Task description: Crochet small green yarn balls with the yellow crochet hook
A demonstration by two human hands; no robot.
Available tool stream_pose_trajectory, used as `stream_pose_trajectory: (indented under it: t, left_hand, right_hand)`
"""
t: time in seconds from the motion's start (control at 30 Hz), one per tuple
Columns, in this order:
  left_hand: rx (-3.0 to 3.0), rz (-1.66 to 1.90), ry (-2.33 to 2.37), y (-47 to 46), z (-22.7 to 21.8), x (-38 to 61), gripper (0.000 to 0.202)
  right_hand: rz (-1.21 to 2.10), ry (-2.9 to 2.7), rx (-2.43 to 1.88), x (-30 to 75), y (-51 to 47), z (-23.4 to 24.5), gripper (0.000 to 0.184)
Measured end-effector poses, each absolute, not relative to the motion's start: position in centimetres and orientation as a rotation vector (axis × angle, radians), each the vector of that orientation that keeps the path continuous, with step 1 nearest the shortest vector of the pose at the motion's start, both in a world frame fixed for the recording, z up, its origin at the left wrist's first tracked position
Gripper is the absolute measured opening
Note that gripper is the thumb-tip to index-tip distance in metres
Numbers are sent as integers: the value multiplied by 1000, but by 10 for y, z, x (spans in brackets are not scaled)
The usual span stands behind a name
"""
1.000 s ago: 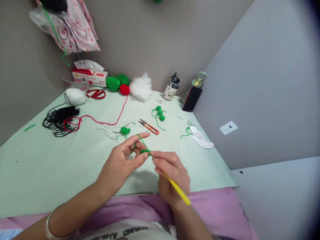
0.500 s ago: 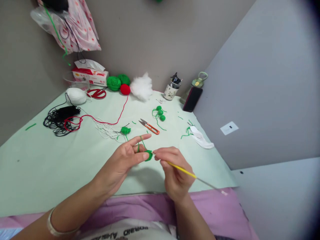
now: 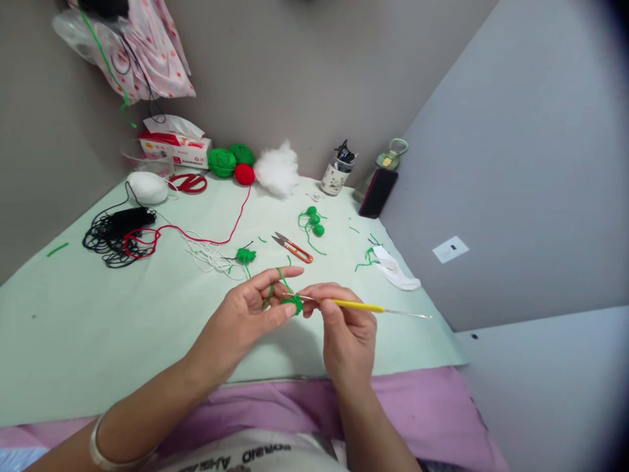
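My left hand [image 3: 246, 318] pinches a small green crochet piece [image 3: 297, 304] between thumb and fingers. Green yarn [image 3: 285, 280] runs from the piece up over my raised index finger. A crochet hook [image 3: 356, 305] with a yellow handle is gripped in my right hand [image 3: 346, 328], its thin metal end lying across the top of the crochet piece. Just beyond my hands are orange thread snips [image 3: 293, 248], a small wound bundle of green yarn [image 3: 246, 255] and several small green balls [image 3: 314, 219] with yarn tails.
Black yarn [image 3: 118, 229], a white yarn ball [image 3: 147, 188], red scissors [image 3: 189, 183], a tissue box [image 3: 175, 149], green yarn balls [image 3: 222, 162], a red ball [image 3: 244, 174] and white stuffing [image 3: 278, 169] line the back left. A jar [image 3: 337, 176], phone [image 3: 378, 193] and white strip [image 3: 397, 270] are at right.
The crochet hook has swung nearly level, its back end rising, and its metal tip now reaches leftward across the green piece. The left hand has stayed almost in place.
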State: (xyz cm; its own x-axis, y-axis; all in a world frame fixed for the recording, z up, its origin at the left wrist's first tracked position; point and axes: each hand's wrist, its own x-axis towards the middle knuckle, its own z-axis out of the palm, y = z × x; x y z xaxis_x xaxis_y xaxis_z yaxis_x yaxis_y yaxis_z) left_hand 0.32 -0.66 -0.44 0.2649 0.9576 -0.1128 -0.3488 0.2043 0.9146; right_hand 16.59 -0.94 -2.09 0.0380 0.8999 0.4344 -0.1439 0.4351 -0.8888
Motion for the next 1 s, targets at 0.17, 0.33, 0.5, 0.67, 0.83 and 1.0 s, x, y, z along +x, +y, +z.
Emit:
stream_pose_trajectory:
  t: [0.17, 0.33, 0.5, 0.67, 0.83, 1.0]
  left_hand:
    - [874, 1126, 849, -8, -7, 5, 40]
    - [800, 1163, 793, -8, -7, 10, 48]
    - [744, 1139, 754, -11, -5, 12, 51]
    - [721, 1086, 770, -11, -1, 10, 55]
    - [708, 1055, 730, -9, 0, 9, 60]
    - [683, 993, 706, -8, -5, 7, 62]
  right_hand:
    - [865, -1308, -822, 164, -11, -20, 16]
    - [454, -1573, -830, 161, -15, -26, 29]
    - [229, -1627, -806, 159, -16, -32, 41]
    - [758, -1373, -788, 162, -8, -24, 15]
    - [1056, -1159, -704, 165, -1, -25, 16]
    - [1105, -1100, -716, 166, 0, -23, 17]
